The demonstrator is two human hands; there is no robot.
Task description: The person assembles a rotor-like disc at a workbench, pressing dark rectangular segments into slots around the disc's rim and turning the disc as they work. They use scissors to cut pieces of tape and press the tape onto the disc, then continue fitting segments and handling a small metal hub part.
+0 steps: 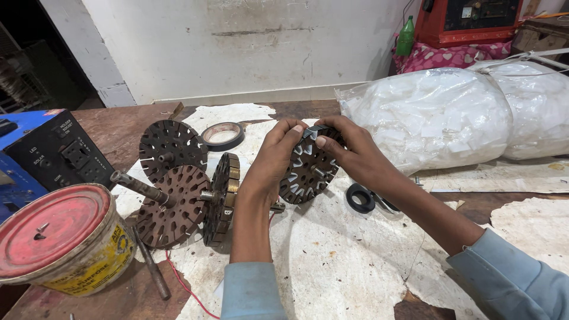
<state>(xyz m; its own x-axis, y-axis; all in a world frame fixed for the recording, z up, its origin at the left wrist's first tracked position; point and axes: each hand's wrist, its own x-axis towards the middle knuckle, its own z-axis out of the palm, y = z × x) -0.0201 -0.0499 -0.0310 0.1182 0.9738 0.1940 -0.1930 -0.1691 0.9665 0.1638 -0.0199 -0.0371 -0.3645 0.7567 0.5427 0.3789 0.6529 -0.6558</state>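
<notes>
A round slotted metal stator core (309, 170) with pale insulation pieces in its slots stands tilted on the paper-covered table. My left hand (274, 155) grips its left rim. My right hand (349, 151) pinches a small pale insulation piece (312, 131) at the core's top edge. Both thumbs meet at that top slot. Light blue sleeves cover my forearms.
Three more slotted cores lie at left: one flat (170, 146), one on a shaft (178, 204), one on edge (223, 198). A tape roll (223, 136), a black ring (359, 197), a red-lidded tin (62, 240), a blue switch box (56, 151) and a large bag of white pieces (438, 115) surround them.
</notes>
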